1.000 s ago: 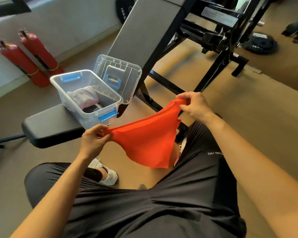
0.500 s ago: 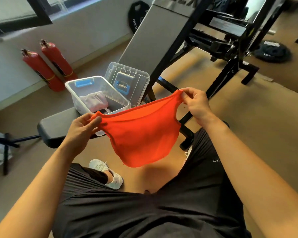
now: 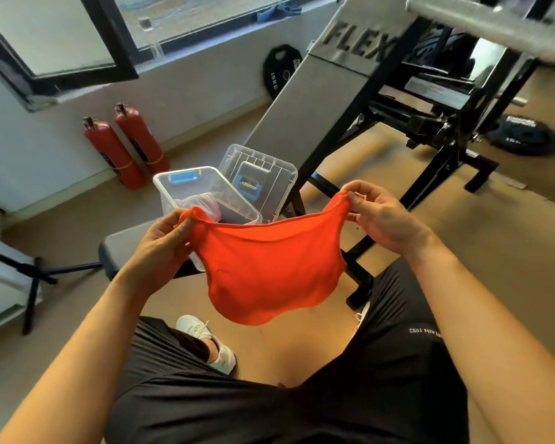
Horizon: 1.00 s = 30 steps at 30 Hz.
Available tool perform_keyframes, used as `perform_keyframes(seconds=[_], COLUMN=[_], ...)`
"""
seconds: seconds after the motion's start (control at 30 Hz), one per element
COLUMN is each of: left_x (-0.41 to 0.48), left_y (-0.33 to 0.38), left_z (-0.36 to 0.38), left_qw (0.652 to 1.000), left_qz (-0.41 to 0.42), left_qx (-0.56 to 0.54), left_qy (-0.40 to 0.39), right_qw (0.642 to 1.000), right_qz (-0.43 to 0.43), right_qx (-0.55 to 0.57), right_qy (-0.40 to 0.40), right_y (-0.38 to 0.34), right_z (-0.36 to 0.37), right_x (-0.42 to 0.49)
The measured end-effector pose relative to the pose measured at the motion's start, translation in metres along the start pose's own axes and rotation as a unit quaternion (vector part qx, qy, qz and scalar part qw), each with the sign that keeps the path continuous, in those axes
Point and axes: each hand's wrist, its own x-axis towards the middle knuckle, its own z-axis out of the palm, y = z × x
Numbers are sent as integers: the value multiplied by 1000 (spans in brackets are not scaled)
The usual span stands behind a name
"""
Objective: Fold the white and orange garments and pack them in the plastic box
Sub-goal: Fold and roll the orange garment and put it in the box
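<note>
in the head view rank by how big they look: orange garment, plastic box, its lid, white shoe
1. orange garment, nearest the camera
2. plastic box, partly hidden
3. lid, close to the box, unsure
4. white shoe

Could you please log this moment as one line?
orange garment: held up, spread | left hand: pinches one corner | right hand: pinches other corner | white garment: in box

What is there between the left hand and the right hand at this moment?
In the head view, the orange fabric garment hangs stretched between the left hand and the right hand; each hand pinches one upper corner of it.
</note>
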Motion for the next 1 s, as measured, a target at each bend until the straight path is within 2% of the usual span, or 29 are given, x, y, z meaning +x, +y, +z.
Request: perform_keyframes(seconds=[0.07, 0.2, 0.27, 0.4, 0.47, 0.6, 0.73, 0.83, 1.0], left_x=[5, 21, 30, 42, 40, 36, 36, 31, 21], left_y=[9, 20, 20, 3, -9, -16, -16, -19, -30], left_z=[10, 33, 36, 26, 30, 55, 78, 97, 126], left_qw=[1000, 998, 993, 961, 951, 951, 956, 961, 976], left_qz=[5, 20, 26, 7, -14, -40, -58, -71, -66], left_qx=[6, 59, 84, 90, 96, 76, 46, 34, 48], left_qy=[-2, 30, 84, 262, 293, 298, 284, 264, 202], right_qw=[999, 987, 975, 928, 908, 895, 898, 915, 943], right_qz=[-15, -39, -42, -18, 2, 21, 15, 12, -2], right_qx=[-32, -130, -162, -175, -199, -202, -140, -72, -22], right_qy=[9, 84, 148, 328, 369, 396, 417, 398, 333], right_y=[-9, -15, -11, 6, 14, 24, 24, 22, 30], right_z=[6, 17, 14, -6, -10, -2, 16, 40, 73], right_x=[5, 21, 27, 34, 33, 32, 28, 19, 5])
